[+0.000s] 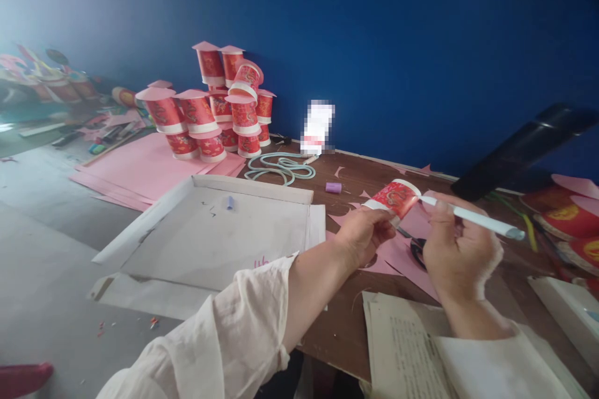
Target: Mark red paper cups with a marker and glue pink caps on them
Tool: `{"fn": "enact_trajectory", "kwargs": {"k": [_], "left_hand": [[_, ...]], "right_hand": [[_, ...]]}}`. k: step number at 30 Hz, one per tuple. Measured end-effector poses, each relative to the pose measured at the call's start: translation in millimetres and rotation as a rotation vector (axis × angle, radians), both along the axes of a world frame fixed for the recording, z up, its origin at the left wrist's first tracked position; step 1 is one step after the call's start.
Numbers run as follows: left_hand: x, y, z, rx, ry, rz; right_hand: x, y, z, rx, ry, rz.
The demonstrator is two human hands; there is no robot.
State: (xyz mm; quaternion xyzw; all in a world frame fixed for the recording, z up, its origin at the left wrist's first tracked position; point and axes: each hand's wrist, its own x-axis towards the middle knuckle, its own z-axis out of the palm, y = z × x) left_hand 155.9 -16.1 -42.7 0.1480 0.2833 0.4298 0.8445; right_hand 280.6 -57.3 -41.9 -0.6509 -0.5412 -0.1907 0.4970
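Note:
My left hand (362,234) is closed on a red paper cup (395,197) with a white rim, held on its side above the brown table (355,168). My right hand (456,246) grips a pale blue pen-like stick (472,217), whose tip meets the cup's open end. Below the hands lie pink paper pieces (407,252) and a pair of scissors (414,243), partly hidden by my right hand.
A stack of red cups (215,106) capped with pink paper stands at the back on pink sheets (135,168). A flat cardboard box lid (219,227), a coiled cable (281,167), a purple cap (333,187), a black cylinder (519,149) and printed papers (402,349) surround the hands.

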Motion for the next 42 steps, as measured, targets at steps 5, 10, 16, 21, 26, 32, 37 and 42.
{"fn": "enact_trajectory", "kwargs": {"k": [5, 10, 16, 21, 26, 32, 37, 42], "left_hand": [[-0.9, -0.2, 2.2, -0.018, -0.037, -0.005], [-2.9, 0.0, 4.7, -0.047, -0.070, -0.012], [-2.0, 0.9, 3.4, -0.051, -0.054, -0.012], [-1.1, 0.6, 1.6, -0.031, -0.035, -0.006], [-0.7, 0.6, -0.1, 0.002, -0.008, -0.003], [0.6, 0.3, -0.5, 0.011, 0.010, 0.010], [1.8, 0.6, -1.6, 0.026, 0.041, 0.020], [2.1, 0.8, -2.5, 0.025, 0.059, 0.028]], "right_hand": [[-0.9, -0.7, 0.4, 0.046, 0.014, -0.054], [-3.1, -2.0, -0.1, 0.078, 0.050, -0.002], [-5.4, -2.4, -0.1, 0.084, 0.028, 0.059], [-7.7, -4.3, 2.1, 0.043, 0.010, 0.069], [-7.6, -3.8, 2.3, 0.039, -0.017, 0.056], [-7.9, -4.2, 3.0, 0.017, -0.016, 0.030], [-5.6, -3.9, 2.1, 0.000, -0.030, 0.062], [-7.2, -3.3, 2.9, 0.028, -0.028, 0.033]]}}
